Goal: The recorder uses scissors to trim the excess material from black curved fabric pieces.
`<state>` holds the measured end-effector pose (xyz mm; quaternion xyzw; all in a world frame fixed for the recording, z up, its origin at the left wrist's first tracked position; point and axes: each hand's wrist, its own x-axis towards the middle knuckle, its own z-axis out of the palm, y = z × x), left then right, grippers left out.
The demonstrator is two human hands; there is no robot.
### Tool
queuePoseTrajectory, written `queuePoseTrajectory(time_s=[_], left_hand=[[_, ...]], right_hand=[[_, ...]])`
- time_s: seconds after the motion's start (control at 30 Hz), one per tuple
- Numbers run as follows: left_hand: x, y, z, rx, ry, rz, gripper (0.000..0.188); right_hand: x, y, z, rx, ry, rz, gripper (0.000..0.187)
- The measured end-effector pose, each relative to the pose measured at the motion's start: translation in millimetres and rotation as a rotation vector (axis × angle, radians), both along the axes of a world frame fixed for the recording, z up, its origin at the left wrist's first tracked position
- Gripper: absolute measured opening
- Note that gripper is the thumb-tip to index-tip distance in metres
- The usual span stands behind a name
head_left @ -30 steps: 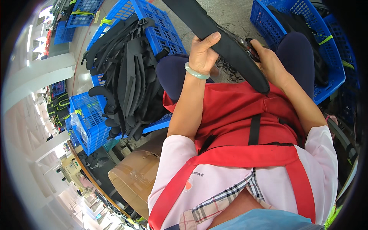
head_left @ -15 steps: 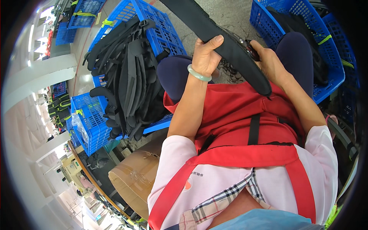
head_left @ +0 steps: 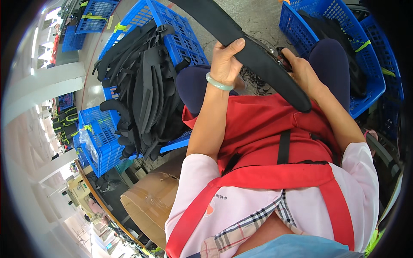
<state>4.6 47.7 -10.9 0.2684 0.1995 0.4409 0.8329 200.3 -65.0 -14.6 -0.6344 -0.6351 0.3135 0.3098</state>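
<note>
A long, black padded shoulder strap (head_left: pixel 258 62) runs slantwise above my lap, its rounded near end over my red apron (head_left: pixel 258 116). My left hand (head_left: pixel 226 62) is closed on the strap's left edge, thumb on top and the other fingers mostly hidden beneath. At the strap's right edge, my right hand (head_left: pixel 303 71) is closed around scissors (head_left: pixel 284 60) with dark handles. Their metal part lies beside the strap edge and is only partly visible.
To the left, a blue crate (head_left: pixel 185 41) stands by a heap of black straps (head_left: pixel 150 86). Another blue crate (head_left: pixel 370 92) holds black pieces at right. Loose dark threads (head_left: pixel 256 81) lie on the floor below the strap. A cardboard box (head_left: pixel 148 195) sits lower left.
The strap has shifted slightly, its near end a little lower and further right. My left hand has moved slightly left with it; my right hand stays at the strap's right edge.
</note>
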Motion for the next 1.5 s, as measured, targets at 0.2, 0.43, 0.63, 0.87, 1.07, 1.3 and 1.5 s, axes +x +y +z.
queuePoseTrajectory(time_s=[0.2, 0.43, 0.63, 0.87, 1.07, 1.3, 1.5], left_hand=[[2.1, -3.3, 0.1, -0.083, -0.056, 0.004, 0.019], [1.7, -6.0, -2.7, -0.053, -0.07, -0.018, 0.016], [-14.9, 10.9, 7.8, -0.012, 0.115, -0.04, 0.016], [-9.2, 0.5, -2.1, 0.014, 0.029, -0.031, 0.014], [-6.5, -5.0, -1.1, -0.003, 0.009, -0.017, 0.014], [-7.4, -2.4, -6.4, 0.0, -0.018, -0.015, 0.009], [-4.8, -7.7, -3.7, 0.026, 0.018, -0.026, 0.015]], right_hand=[[-0.5, 2.4, -2.9, -0.12, 0.031, -0.007, 0.03], [3.8, -2.9, -4.3, -0.039, 0.122, 0.071, 0.034], [1.6, -5.5, 5.1, -0.091, 0.064, 0.06, 0.039], [-5.0, -4.9, -7.0, -0.041, 0.066, 0.048, 0.028], [-5.2, -2.7, -7.0, -0.063, 0.095, 0.025, 0.024], [0.7, -3.3, -9.4, -0.074, 0.22, 0.104, 0.031], [-0.9, -5.8, 12.4, -0.071, 0.195, 0.098, 0.032]])
